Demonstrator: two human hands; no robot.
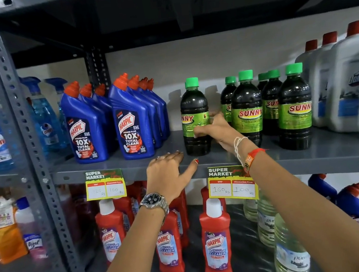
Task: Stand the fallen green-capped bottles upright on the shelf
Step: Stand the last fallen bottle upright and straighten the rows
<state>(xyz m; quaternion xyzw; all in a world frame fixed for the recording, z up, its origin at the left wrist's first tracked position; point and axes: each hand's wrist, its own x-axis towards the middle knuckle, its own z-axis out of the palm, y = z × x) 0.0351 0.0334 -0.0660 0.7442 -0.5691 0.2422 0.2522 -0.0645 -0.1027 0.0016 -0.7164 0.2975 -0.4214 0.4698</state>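
Several dark green-capped Sunny bottles stand upright on the grey shelf (121,165). One bottle (194,111) stands apart at the left of the group, and my right hand (215,129) is wrapped around its green label from the right side. More of them, such as the front bottle (247,109) and the right bottle (295,108), stand in a cluster further right. My left hand (169,173) rests flat on the shelf's front edge, fingers spread, holding nothing. No green-capped bottle lies on its side in view.
Blue Harpic bottles (131,123) stand left of the gap, white jugs with red caps (344,84) at the right. Blue spray bottles (45,116) sit beyond the upright post. Price tags (232,186) hang off the shelf edge; red Harpic bottles (216,239) fill the lower shelf.
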